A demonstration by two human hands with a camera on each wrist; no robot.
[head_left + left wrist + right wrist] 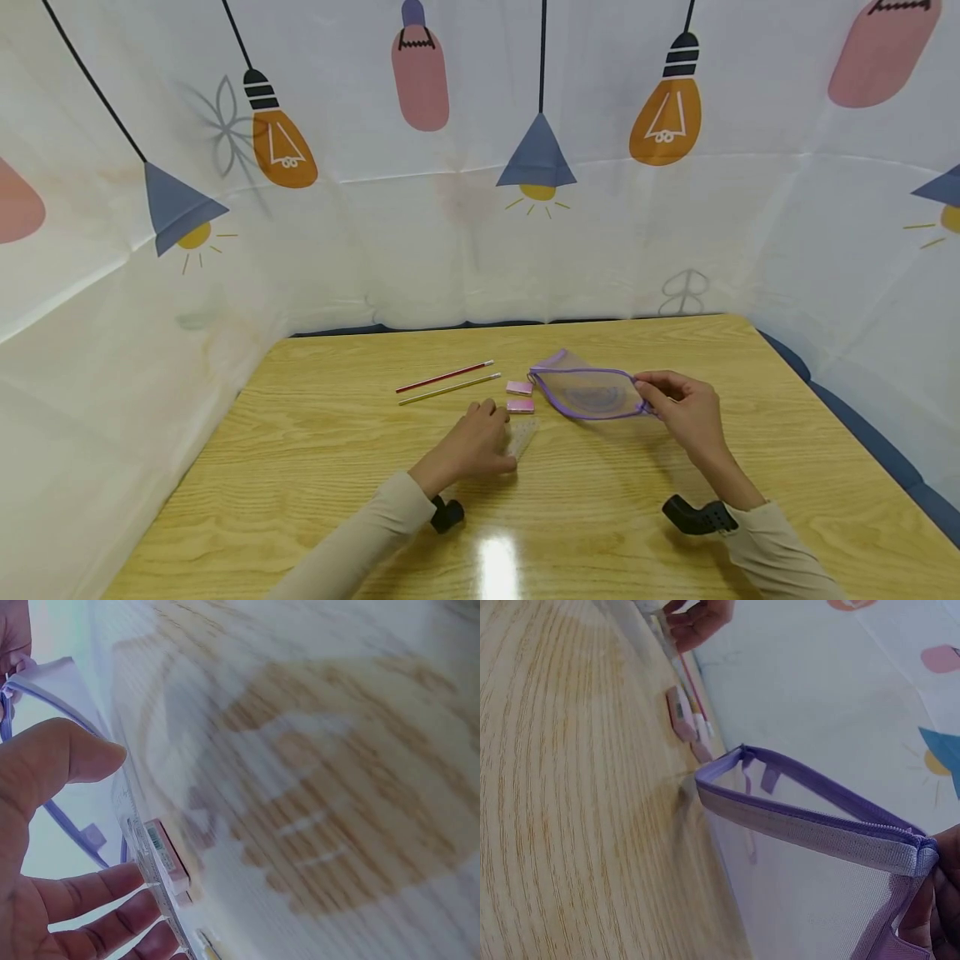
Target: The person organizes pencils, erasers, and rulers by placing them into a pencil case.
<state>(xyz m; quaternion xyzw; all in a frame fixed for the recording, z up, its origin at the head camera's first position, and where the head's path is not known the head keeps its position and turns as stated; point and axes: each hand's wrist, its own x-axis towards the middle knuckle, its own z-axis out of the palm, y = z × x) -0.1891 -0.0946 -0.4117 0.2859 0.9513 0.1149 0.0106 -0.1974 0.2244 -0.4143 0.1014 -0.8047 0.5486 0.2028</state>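
My right hand (pixel 686 417) pinches one end of a sheer mesh zip pouch (pixel 596 393) with purple edging. In the right wrist view the zipped mouth of this pouch (pixel 802 825) gapes. My left hand (pixel 474 440) is low over the table at a clear triangular ruler (pixel 522 435), thumb and fingers spread apart. From the left wrist, the ruler (pixel 146 847) shows nearly edge-on, with fingertips at its edge; a firm hold on it is not visible. Two pink erasers, one farther (pixel 519 387) and one nearer (pixel 521 406), lie between the left hand and the pouch.
A red pencil (pixel 444 377) and a yellowish pencil (pixel 450 389) lie side by side beyond the left hand. The wooden table (pixel 300 467) ends at a printed white curtain (pixel 405 250) behind and at the sides. Black camera mounts (pixel 697 517) sit on the wrists.
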